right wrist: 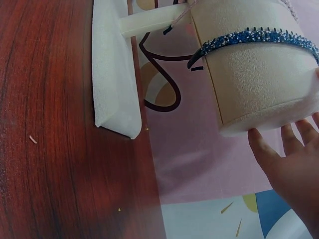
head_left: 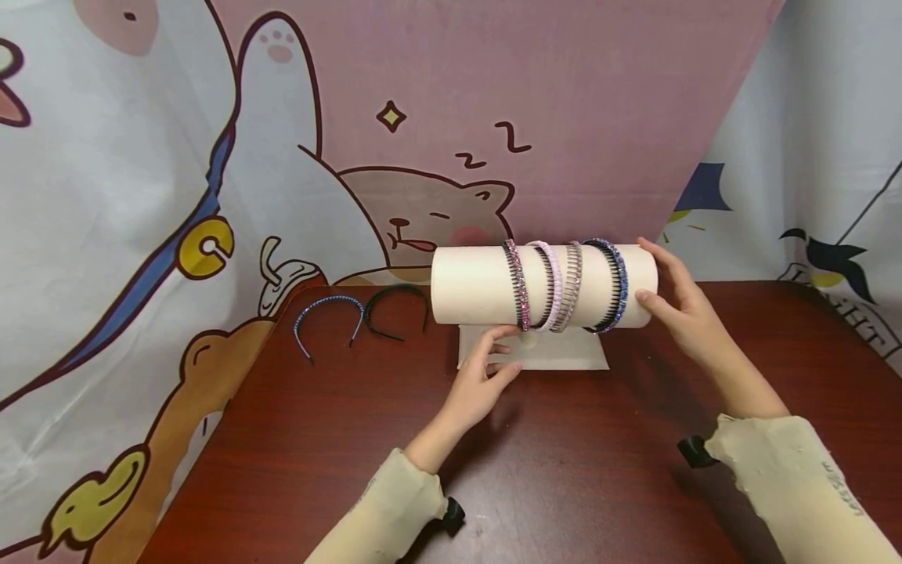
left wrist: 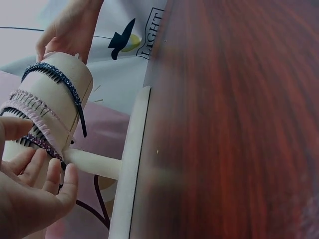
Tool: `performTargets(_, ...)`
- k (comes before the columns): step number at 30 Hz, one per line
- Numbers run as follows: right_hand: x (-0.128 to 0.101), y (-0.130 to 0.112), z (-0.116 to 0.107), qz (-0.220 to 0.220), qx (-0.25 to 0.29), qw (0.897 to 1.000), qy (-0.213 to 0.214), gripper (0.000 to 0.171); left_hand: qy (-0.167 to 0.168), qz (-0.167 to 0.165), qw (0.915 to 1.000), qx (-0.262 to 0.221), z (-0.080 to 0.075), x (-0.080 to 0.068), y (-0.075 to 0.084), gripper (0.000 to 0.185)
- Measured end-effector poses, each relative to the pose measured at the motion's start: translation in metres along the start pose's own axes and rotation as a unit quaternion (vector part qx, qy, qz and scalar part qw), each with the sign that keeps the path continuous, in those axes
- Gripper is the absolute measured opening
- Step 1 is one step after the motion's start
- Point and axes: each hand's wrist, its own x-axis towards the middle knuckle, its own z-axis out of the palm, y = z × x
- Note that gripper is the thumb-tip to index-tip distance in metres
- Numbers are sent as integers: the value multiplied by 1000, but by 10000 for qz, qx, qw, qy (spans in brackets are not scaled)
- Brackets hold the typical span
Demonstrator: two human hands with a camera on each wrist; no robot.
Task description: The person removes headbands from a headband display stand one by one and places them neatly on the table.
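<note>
A cream cylinder [head_left: 468, 286] lies sideways on a post over a white base [head_left: 564, 356]. It carries several headbands: a dark pink rhinestone one [head_left: 517, 286], a pale pink one [head_left: 555, 286], a beige one [head_left: 574, 286] and a blue one [head_left: 618, 286]. My left hand [head_left: 503, 348] reaches under the cylinder with relaxed fingers, right at the lower tip of the dark pink headband [left wrist: 42, 144]. My right hand [head_left: 651, 274] rests straight-fingered on the cylinder's right end [right wrist: 269, 119], thumb at its edge, beside the blue headband [right wrist: 259, 37].
Two more headbands lie on the dark red table [head_left: 564, 470] at the back left: a blue one [head_left: 327, 313] and a black one [head_left: 395, 309]. A cartoon cloth backdrop [head_left: 423, 117] hangs close behind the stand. The table's left edge runs diagonally.
</note>
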Motion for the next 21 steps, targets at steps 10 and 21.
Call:
performTargets(10, -1, 2, 0, -42, 61, 10000, -28, 67, -73, -111, 9998, -135, 6, 1, -3, 42)
performTargets(21, 1, 3, 0, -98, 104, 9999, -47, 66, 147, -153, 9998, 64, 15, 0, -9, 52)
